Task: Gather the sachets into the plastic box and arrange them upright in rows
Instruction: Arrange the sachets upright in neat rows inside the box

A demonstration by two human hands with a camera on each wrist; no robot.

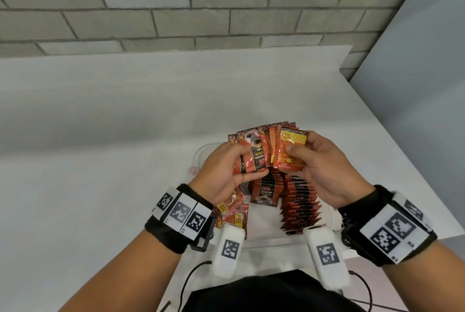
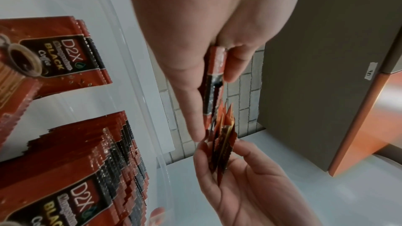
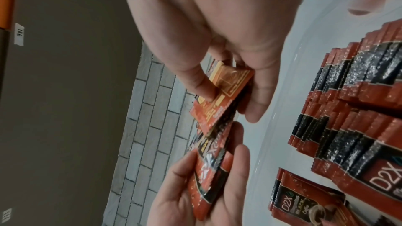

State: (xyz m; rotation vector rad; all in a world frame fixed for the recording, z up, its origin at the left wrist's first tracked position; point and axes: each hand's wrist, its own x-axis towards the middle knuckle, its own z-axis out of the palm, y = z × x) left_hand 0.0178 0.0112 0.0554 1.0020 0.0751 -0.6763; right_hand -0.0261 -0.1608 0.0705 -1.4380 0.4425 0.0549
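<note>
- The clear plastic box (image 1: 201, 154) sits on the white table (image 1: 100, 135) right in front of the person, under both hands.
- Inside it, a long row of sachets (image 1: 300, 207) stands upright on the right side, packed face to face and running from near to far.
- A shorter middle row (image 1: 265, 192) stands beside it, its front sachet facing the person.
- On the box's left side, a few loose sachets (image 1: 232, 208) lie flat and askew, showing yellow panels.
- The left hand (image 1: 221, 173) grips a fanned bunch of sachets (image 1: 254, 153) above the box, thumb over the fronts and fingers behind.
- That bunch has its long axis pointing away from the person, and its print reads upside down in the head view.
- The right hand (image 1: 319, 168) pinches a single sachet (image 1: 289, 150) between thumb and fingers, back side up, touching the right edge of the fan.
- The single sachet also points lengthwise away from the person, slightly tilted.
- Sachet fronts are red-brown with a black panel reading "D2X", "BLACK" and "Coffee", above a picture of a coffee cup.
- A script word under "D2X" is too blurred to read.
- The backs are orange-red with yellow boxes of small print that cannot be read.
- Both wrists carry black bands (image 1: 176, 226) with white square-code tags.
- A grey block wall (image 1: 176, 9) stands behind the table.
</note>
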